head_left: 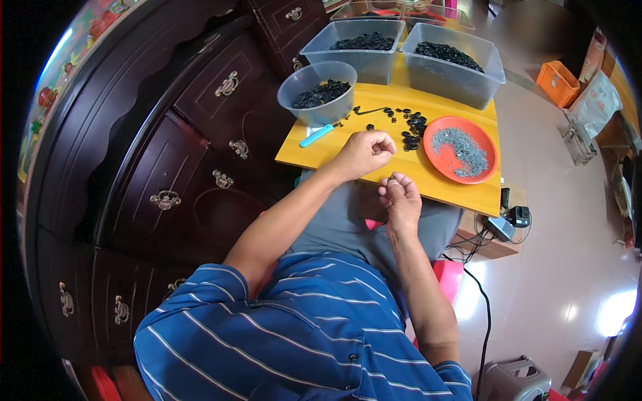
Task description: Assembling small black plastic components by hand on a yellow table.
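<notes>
My left hand (361,155) is over the near edge of the yellow table, its fingers curled in; whatever they hold is hidden. Just below and to the right, my right hand (401,200) pinches a tiny dark piece between thumb and forefinger, too small to name. Small black oval parts (413,127) lie loose beyond both hands. To their right sits a red plate (433,164) with a heap of small silvery metal pieces (461,150). A blue-handled tool (316,136) rests left of my left hand.
A round clear tub (287,100) and rectangular clear bins (348,61) (461,83) hold many black parts. Dark wooden drawers (200,100) stand close on the left. Cables and a black adapter (519,216) are beside the table's right corner. An orange crate (558,83) stands on the floor.
</notes>
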